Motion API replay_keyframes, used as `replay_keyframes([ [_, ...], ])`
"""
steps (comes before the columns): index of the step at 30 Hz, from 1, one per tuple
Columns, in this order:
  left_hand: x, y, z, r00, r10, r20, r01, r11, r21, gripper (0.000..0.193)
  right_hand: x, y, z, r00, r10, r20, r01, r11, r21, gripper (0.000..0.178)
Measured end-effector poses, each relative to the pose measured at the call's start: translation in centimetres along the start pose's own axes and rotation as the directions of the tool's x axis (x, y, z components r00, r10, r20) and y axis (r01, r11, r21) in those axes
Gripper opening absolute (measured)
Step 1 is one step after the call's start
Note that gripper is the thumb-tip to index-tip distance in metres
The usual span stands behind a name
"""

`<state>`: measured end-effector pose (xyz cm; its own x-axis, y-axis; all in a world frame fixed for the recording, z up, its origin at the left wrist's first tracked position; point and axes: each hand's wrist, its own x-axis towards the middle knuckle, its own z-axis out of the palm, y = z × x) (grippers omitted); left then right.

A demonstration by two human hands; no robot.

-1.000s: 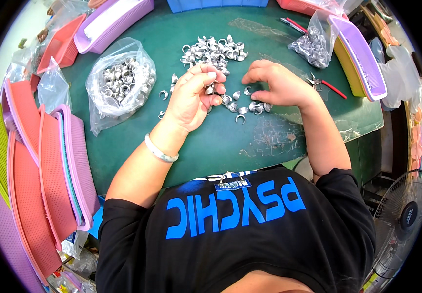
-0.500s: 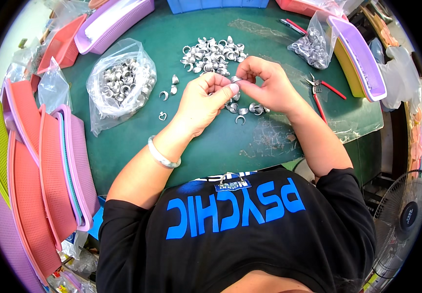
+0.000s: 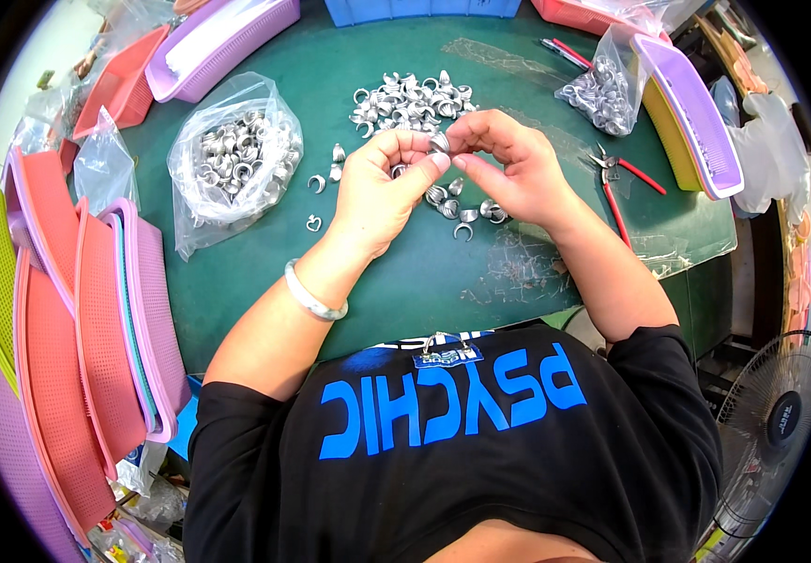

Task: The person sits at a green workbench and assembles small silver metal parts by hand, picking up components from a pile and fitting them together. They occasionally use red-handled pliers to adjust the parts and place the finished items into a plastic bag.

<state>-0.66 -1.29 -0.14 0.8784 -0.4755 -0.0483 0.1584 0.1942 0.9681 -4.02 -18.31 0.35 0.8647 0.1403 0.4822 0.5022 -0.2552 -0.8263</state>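
My left hand point(image 3: 382, 192) is closed in a pinch on a silver-grey metal ring point(image 3: 439, 143) with a ribbed, open band. Close beside it, my right hand point(image 3: 510, 169) has its thumb and curled forefinger apart. Its forefinger tip is at the ring's edge; whether it touches I cannot tell. Beyond the hands lies a pile of similar rings point(image 3: 410, 99). A smaller cluster of rings point(image 3: 464, 214) sits on the table below the fingers, partly hidden by them. To the left are a few loose rings point(image 3: 317, 184) and a heart-topped ring point(image 3: 313, 223).
An open plastic bag of rings point(image 3: 236, 164) stands left on the green table point(image 3: 396, 291). At right lie a smaller bag of rings point(image 3: 602, 94), red-handled pliers point(image 3: 614, 178) and a purple basket point(image 3: 691, 113). Stacked baskets point(image 3: 110, 328) line the left edge; a fan point(image 3: 771, 422) stands lower right.
The ring has tilted up and shifted slightly left in my left fingers. My right thumb and forefinger have parted and drawn back a little from it.
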Motion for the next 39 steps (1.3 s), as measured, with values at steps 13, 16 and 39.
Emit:
replay_keyframes([
  [13,0.1,-0.5,-0.1,0.975,0.221,0.011,-0.220,0.963,0.155,0.019,0.0,-0.2,-0.2,0.999,-0.003,-0.034,0.005,0.998,0.056,0.024],
  [16,0.1,-0.5,-0.1,0.964,0.261,0.051,-0.266,0.953,0.145,0.020,0.0,-0.1,-0.3,0.997,0.076,-0.004,-0.075,0.989,0.131,0.026],
  [39,-0.3,0.6,0.0,0.989,-0.007,0.150,0.011,0.999,-0.031,0.019,0.1,0.0,-0.2,1.000,-0.008,-0.020,0.010,0.997,0.082,0.031],
])
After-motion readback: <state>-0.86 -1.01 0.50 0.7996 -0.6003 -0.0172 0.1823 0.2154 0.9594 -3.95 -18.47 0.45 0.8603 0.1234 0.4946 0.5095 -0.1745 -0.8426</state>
